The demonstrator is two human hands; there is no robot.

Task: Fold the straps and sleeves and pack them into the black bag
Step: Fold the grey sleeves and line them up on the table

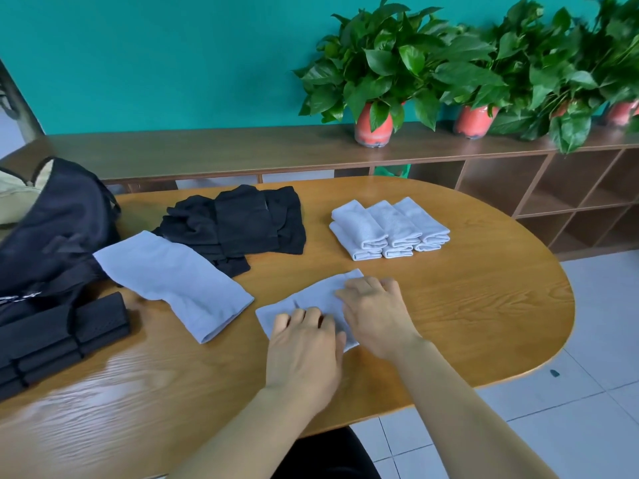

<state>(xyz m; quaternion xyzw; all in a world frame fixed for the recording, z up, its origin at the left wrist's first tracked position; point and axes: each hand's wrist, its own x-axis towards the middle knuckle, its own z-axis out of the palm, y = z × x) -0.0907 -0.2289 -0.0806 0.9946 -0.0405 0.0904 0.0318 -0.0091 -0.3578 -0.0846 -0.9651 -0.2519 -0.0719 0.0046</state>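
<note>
A pale grey sleeve (311,299) lies partly folded on the wooden table (466,305) in front of me. My left hand (304,347) rests on its near left part with fingers curled down onto the cloth. My right hand (377,316) lies over its right part, fingers bent against the fabric. A second, unfolded grey sleeve (173,281) lies flat to the left. Several folded grey sleeves (390,229) sit stacked at the far right. The black bag (55,229) stands at the table's left edge. Folded black straps (58,337) lie in front of the bag.
A heap of black cloth pieces (242,226) lies at the table's far middle. Behind the table runs a low wooden shelf unit (518,188) with potted plants (377,81) on top. White tiled floor (587,392) shows at the right.
</note>
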